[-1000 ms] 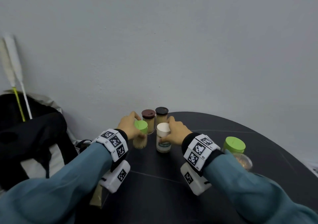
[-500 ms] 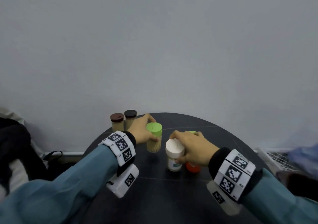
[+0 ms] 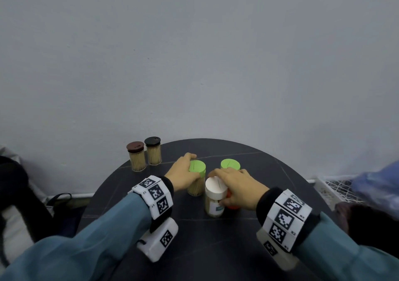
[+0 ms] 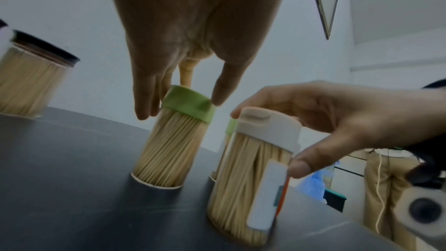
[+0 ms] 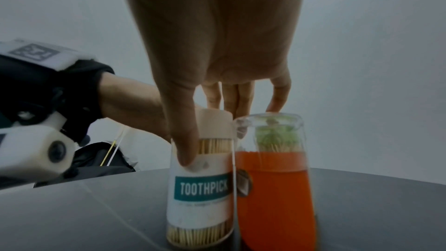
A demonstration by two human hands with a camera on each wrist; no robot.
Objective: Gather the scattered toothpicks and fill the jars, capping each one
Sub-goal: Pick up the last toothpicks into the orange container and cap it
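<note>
Left hand (image 3: 182,176) fingers grip green-capped jar (image 3: 196,180), right hand (image 3: 237,189) fingers grip white-capped jar (image 3: 214,196); both jars upright on counter (image 3: 216,248), axes vertical.

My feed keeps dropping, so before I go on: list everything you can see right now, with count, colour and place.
brown-capped jar: 1, full of toothpicks, far left of table
black-capped jar: 1, full, beside the brown-capped one
green-capped jar: 1, full, table centre, in left hand's grip
second green-capped jar: 1, behind the right hand
white-capped jar: 1, teal TOOTHPICK label, in right hand's grip
orange container: 1, clear top, touching the white-capped jar's right side
table: 1, dark, round
bag: 1, black, left of table
wire basket: 1, white, right of table
left hand: grips green cap
right hand: grips white cap
</note>
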